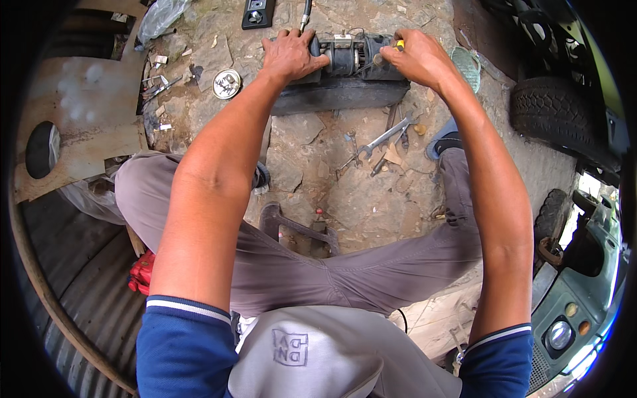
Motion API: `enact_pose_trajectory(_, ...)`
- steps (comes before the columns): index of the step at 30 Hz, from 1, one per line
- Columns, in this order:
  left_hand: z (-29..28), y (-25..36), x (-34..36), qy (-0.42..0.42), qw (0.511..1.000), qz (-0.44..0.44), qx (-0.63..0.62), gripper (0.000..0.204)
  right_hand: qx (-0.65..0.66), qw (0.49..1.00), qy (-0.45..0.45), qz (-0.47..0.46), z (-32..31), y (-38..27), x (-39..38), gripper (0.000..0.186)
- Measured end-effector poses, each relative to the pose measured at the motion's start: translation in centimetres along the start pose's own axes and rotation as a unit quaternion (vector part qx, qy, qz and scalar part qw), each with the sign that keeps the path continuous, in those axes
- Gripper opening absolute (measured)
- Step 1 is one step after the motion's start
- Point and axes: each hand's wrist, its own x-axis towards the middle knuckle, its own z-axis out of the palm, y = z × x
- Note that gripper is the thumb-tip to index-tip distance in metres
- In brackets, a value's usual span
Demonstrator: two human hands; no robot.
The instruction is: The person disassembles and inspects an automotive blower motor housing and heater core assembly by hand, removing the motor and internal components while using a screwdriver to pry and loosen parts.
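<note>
A black cylindrical motor-like device (pixel 342 58) with a metal fitting on top rests on a long dark casing (pixel 332 98) at the upper middle. My left hand (pixel 288 56) grips the device's left end, its fingertips over the far side and its thumb against the body; a black hose rises behind it. My right hand (pixel 418 60) is at the right end, fingers closed round a small yellow object (pixel 399 45), mostly hidden, which touches or lies close to the device. Wrenches (pixel 385 138) and other small tools lie on the stony ground just below the casing.
A tin of small parts (pixel 226 83), a black plastic piece (pixel 257 14) and a green mesh basket (pixel 466 69) surround the work. Vehicle tyres (pixel 559 116) and green bodywork stand at right; rusty sheet metal (pixel 79 126) is at left. My bent legs frame the ground between.
</note>
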Motion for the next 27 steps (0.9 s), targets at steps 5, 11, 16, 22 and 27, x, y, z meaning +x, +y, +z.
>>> enact_pose_trajectory(5, -0.1, 0.1, 0.1, -0.004, 1.0, -0.003, 0.004, 0.082, -0.012, 1.0, -0.004, -0.014, -0.2, 0.0, 0.3, 0.047)
enact_pose_trajectory(11, 0.1, -0.1, 0.2, 0.009, 0.999, -0.004, -0.038, 0.076, -0.009, 1.0, -0.001, -0.01, -0.5, -0.6, -0.4, 0.047)
enact_pose_trajectory(16, 0.3, -0.1, 0.1, 0.013, 1.0, -0.006, -0.023, 0.076, -0.01, 1.0, 0.002, -0.017, -0.3, -0.4, -0.6, 0.047)
enact_pose_trajectory(22, -0.1, 0.1, 0.0, 0.001, 1.0, -0.005, -0.026, 0.077, -0.004, 0.998, -0.028, 0.056, -0.1, 0.6, 0.5, 0.056)
enact_pose_trajectory(27, -0.3, 0.2, -0.1, -0.004, 1.0, -0.008, -0.014, 0.079, -0.014, 0.994, -0.06, 0.086, -0.9, -0.4, 0.9, 0.056)
